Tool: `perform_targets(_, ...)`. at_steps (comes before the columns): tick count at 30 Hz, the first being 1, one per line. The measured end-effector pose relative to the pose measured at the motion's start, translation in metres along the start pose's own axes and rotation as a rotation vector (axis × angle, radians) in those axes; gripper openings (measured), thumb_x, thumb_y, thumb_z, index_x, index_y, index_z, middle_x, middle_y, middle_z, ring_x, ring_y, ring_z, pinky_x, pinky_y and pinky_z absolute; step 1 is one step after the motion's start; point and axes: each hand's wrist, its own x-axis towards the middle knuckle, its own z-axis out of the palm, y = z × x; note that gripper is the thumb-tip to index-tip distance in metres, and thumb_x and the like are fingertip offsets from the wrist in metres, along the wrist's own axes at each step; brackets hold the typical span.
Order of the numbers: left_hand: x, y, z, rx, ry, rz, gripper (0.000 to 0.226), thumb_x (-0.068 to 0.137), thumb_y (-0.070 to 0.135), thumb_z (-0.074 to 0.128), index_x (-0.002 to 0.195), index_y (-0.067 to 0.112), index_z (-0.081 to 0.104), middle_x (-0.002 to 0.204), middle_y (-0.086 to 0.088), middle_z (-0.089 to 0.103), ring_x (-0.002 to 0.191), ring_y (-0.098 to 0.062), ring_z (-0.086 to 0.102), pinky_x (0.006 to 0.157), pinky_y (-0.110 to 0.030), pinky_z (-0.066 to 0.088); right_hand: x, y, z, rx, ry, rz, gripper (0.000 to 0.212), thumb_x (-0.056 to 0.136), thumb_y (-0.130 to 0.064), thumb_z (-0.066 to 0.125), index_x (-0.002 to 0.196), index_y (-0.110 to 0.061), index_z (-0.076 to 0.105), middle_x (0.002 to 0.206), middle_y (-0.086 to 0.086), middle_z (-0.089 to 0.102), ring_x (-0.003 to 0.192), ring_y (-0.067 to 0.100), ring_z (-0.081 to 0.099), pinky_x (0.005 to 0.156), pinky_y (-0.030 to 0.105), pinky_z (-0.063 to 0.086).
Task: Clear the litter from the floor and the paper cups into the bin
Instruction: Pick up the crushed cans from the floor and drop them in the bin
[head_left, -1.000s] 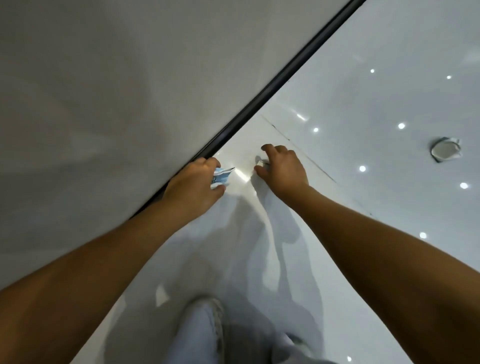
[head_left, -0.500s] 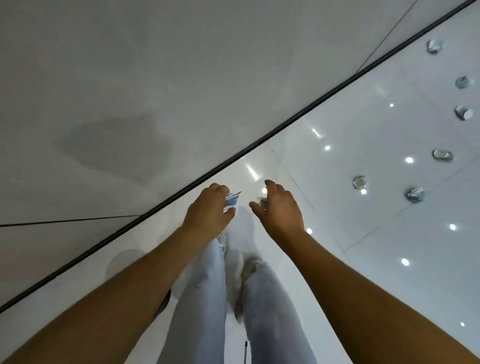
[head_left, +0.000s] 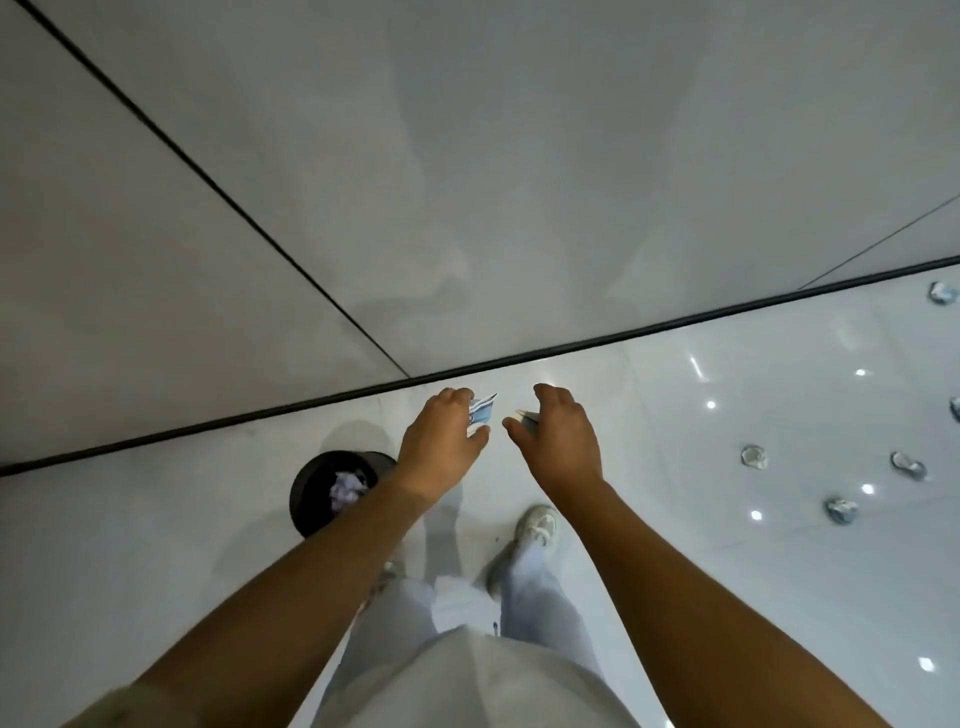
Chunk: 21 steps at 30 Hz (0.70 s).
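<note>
Left hand is pinching a blue-and-white scrap, right hand curling around a smaller scrap; both need carrying squarely over the black bin before releasing.

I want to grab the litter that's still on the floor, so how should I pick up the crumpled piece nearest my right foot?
The nearest crumpled piece lies squashed low on the glossy floor, apart from the others. Come straight down from above and pinch across its raised crumpled edges; the smooth tile probably lets it slide under a sideways approach.

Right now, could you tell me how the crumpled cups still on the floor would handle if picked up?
The nearest crumpled cup looks crushed flat, so probably light and yielding. Being flattened, it seems unlikely to roll. The glossy floor may let it slide if nudged.
</note>
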Motion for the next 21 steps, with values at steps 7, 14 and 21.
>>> perform_targets(7, -0.082, -0.138, -0.035, -0.084, 0.064, -0.138, 0.046, 0.09, 0.033, 0.061, 0.132, 0.015, 0.049, 0.126, -0.004, 0.058, 0.11, -0.02, 0.057, 0.09, -0.025, 0.047, -0.049, -0.09, 0.099, -0.05, -0.088, -0.08, 0.053, 0.09, -0.037, 0.061, 0.133, -0.01, 0.047, 0.131, 0.008, 0.052, 0.114, 0.024, 0.053, 0.088, 0.031, 0.046)
perform_targets(14, -0.167, -0.28, -0.064, -0.191, 0.048, -0.242, 0.038, 0.087, 0.026, 0.065, 0.12, 0.013, 0.051, 0.114, -0.007, 0.06, 0.1, -0.023, 0.059, 0.076, -0.027, 0.047, -0.113, -0.176, 0.213, -0.03, -0.139, -0.077, 0.055, 0.089, -0.034, 0.064, 0.135, -0.009, 0.047, 0.131, 0.01, 0.052, 0.115, 0.027, 0.052, 0.089, 0.034, 0.046)
perform_targets(21, -0.198, -0.358, -0.066, -0.168, -0.045, -0.287, 0.039, 0.088, 0.029, 0.065, 0.118, 0.009, 0.05, 0.113, -0.011, 0.059, 0.103, -0.027, 0.059, 0.08, -0.035, 0.053, -0.151, -0.21, 0.285, -0.059, -0.168, -0.046, 0.054, 0.089, -0.035, 0.061, 0.136, -0.013, 0.045, 0.131, 0.009, 0.052, 0.114, 0.027, 0.052, 0.086, 0.034, 0.047)
